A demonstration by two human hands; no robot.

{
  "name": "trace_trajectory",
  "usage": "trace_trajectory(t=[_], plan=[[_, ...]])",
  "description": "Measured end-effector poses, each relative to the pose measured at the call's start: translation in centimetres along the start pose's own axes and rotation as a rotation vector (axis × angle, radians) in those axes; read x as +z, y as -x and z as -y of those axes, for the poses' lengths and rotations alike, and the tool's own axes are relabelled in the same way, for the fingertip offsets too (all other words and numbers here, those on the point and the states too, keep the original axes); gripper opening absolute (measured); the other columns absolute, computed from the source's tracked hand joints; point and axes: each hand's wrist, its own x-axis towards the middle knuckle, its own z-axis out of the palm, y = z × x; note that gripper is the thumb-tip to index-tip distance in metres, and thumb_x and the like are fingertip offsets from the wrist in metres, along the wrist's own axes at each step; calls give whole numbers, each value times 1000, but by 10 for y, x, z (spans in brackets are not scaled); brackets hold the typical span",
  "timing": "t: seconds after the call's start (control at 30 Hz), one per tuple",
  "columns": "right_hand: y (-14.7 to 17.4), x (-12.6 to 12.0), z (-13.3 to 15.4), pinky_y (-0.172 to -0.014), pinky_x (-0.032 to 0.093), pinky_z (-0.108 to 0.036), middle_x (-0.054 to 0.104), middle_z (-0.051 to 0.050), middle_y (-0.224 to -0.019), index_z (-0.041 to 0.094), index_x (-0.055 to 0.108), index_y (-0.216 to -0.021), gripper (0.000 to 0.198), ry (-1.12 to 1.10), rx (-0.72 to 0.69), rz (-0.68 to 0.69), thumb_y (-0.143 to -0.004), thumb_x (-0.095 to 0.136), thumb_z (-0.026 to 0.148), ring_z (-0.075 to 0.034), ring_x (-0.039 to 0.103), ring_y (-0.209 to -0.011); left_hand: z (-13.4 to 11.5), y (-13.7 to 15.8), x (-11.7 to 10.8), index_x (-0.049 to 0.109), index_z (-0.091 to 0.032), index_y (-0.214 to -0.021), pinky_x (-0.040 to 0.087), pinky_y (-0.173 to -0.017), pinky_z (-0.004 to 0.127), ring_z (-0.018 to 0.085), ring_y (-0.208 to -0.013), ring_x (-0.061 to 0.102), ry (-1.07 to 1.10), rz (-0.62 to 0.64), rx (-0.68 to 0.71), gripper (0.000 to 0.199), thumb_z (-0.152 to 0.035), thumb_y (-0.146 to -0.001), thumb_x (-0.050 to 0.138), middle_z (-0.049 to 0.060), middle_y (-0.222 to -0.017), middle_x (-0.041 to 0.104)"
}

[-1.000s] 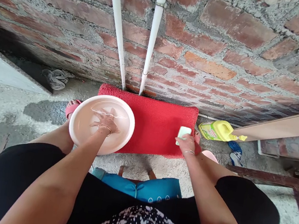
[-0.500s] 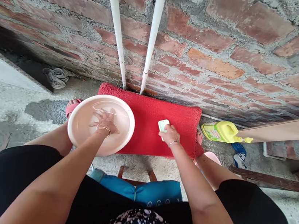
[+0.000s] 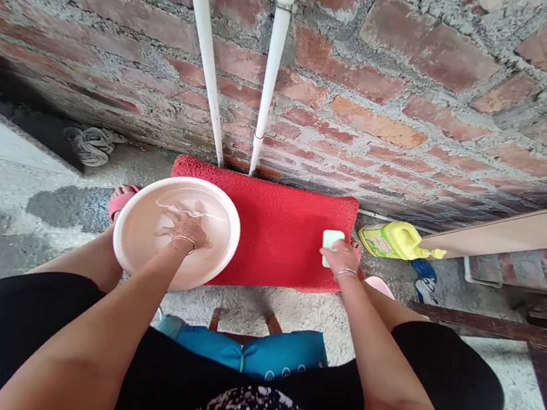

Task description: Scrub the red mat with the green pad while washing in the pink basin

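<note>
My left hand (image 3: pixel 186 227) is in the water of a pale pink basin (image 3: pixel 119 245), its fingers spread and holding nothing. The basin rests on the left part of a red, fuzzy-textured mat (image 3: pixel 280 233), which is draped over a raised support that I cannot see. Near the mat's right end, my right hand (image 3: pixel 345 256) grips a pale green, rounded rectangular scrub brush (image 3: pixel 332 238) from its near side. The brush lies flat against the red surface, its underside hidden. Part of it is covered by my fingers.
A yellow jug (image 3: pixel 392 239) stands on the floor to the right, beside a leaning board (image 3: pixel 502 225). Two white pipes (image 3: pixel 273 64) run down the brick wall behind the mat. A grey rag (image 3: pixel 92 144) lies at left; a blue bundle (image 3: pixel 244 348) is between my legs.
My right hand has slid the scrub brush rightward across the red mat, to near its right end. My left hand stays in the basin's water. The whole view has shifted slightly.
</note>
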Motion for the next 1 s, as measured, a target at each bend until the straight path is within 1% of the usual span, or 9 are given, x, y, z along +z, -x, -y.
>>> trace_trajectory(t=[0.1, 0.2, 0.3, 0.4, 0.53, 0.63, 0.7, 0.8, 1.0], plan=[[21, 17, 78, -85, 47, -31, 59, -4, -117, 28, 63, -115, 42, -46, -241, 39, -82, 66, 54, -22, 63, -103, 0, -1, 0, 1, -25, -165, 35, -99, 82, 59, -149, -5, -8, 21, -6, 131, -57, -66, 81, 26, -169, -9], [37, 29, 150, -87, 46, -32, 57, -4, -117, 29, 63, -116, 41, -39, -466, 103, -80, 67, 49, -22, 61, -104, 1, -3, 3, 1, -27, -165, 35, -97, 83, 60, -149, -6, -5, 23, 3, 136, -63, -62, 81, 25, -169, -11], [37, 30, 182, -91, 46, -37, 57, -7, -120, 28, 61, -120, 43, -12, -539, 133, -82, 66, 47, -25, 61, -108, 3, -7, 7, -2, -30, -165, 34, -95, 85, 60, -149, -6, -5, -5, 1, 142, -62, -57, 84, 25, -169, -11], [19, 23, 165, -91, 47, -38, 58, -9, -121, 26, 60, -122, 47, -11, -451, 147, -82, 65, 49, -27, 62, -108, 4, -10, 11, -2, -30, -165, 34, -94, 85, 62, -148, -6, 3, -8, 9, 138, -54, -60, 84, 25, -169, -10], [-2, 14, 99, -91, 48, -38, 62, -10, -119, 23, 63, -117, 47, -92, -192, 71, -76, 70, 45, -28, 65, -109, 3, -8, 10, -1, -31, -165, 35, -95, 84, 62, -148, -6, 6, -4, 3, 134, -49, -63, 83, 24, -170, -7], [3, 10, 58, -81, 52, -35, 69, -10, -109, 22, 64, -113, 42, -462, -47, 83, -79, 63, 46, -28, 68, -102, 2, -5, 7, -1, -32, -165, 34, -96, 84, 61, -149, -8, 17, -3, 9, 135, -49, -61, 85, 23, -170, -8], [18, 9, 45, -74, 54, -34, 71, -11, -106, 21, 62, -118, 44, -821, -83, 158, -87, 49, 50, -27, 70, -96, 3, -3, 5, -1, -33, -165, 33, -94, 86, 62, -147, -12, 32, 1, 19, 136, -49, -61, 85, 22, -170, -10], [48, 7, 50, -73, 56, -35, 71, -12, -117, 23, 58, -127, 53, -1140, -236, 260, -92, 31, 51, -26, 71, -99, 5, 1, 3, 2, -32, -165, 31, -94, 87, 63, -147, -10, 44, 10, 49, 134, -48, -61, 85, 23, -170, -7], [93, 1, 101, -80, 56, -44, 74, -13, -108, 21, 61, -126, 60, -1196, -335, 501, -91, 26, 56, -29, 71, -96, 13, 16, -3, 35, -31, -158, 41, -101, 72, 50, -149, 18, 125, 0, 130, 82, -39, -83, 64, 19, -168, 17]])
